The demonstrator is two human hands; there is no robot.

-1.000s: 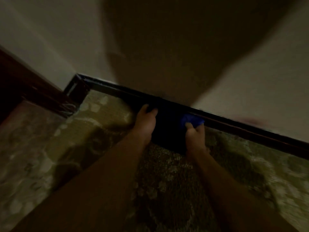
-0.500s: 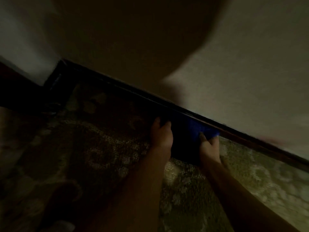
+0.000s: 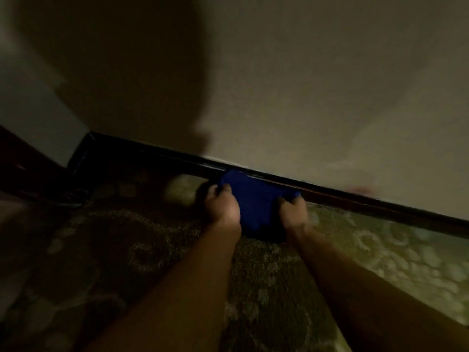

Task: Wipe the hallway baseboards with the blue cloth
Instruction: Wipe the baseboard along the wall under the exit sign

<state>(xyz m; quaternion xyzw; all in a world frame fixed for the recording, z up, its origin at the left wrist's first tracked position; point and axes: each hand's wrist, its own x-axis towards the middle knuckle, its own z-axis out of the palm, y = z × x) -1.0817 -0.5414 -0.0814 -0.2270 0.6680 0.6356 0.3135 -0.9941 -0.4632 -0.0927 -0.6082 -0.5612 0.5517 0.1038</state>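
I see both of my hands down at the foot of the wall, each gripping 1 side of the blue cloth (image 3: 253, 199). My left hand (image 3: 223, 205) has its fingers curled over the cloth's left edge; my right hand (image 3: 293, 212) clutches the right edge the same way. The cloth is stretched between them and its top edge lies against the dark baseboard (image 3: 355, 196), which runs slanting down to the right under the pale wall (image 3: 317, 85). Below the cloth lies patterned carpet (image 3: 266, 275) (the light is poor and the picture blurred, so the pattern is hard to make out). A large shadow (image 3: 127, 72) covers the wall's left part.
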